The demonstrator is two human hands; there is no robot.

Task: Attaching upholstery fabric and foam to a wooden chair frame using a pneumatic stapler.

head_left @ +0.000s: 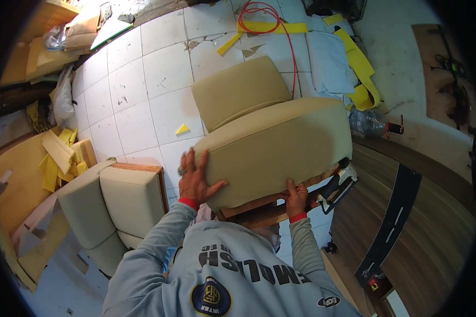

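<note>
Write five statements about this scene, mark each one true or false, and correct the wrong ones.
1. The left hand lies with fingers spread on the beige upholstered piece. True.
2. The right hand is gripping a red hose. False: the right hand holds the near edge of the beige upholstered piece, and the red hose lies on the floor beyond.
3. A small yellow triangular scrap lies on the white floor tiles. True.
4. The padded unit at the left is bright blue. False: the padded unit is pale beige.
5. A clear plastic bottle lies to the right of the beige upholstered piece. True.
</note>
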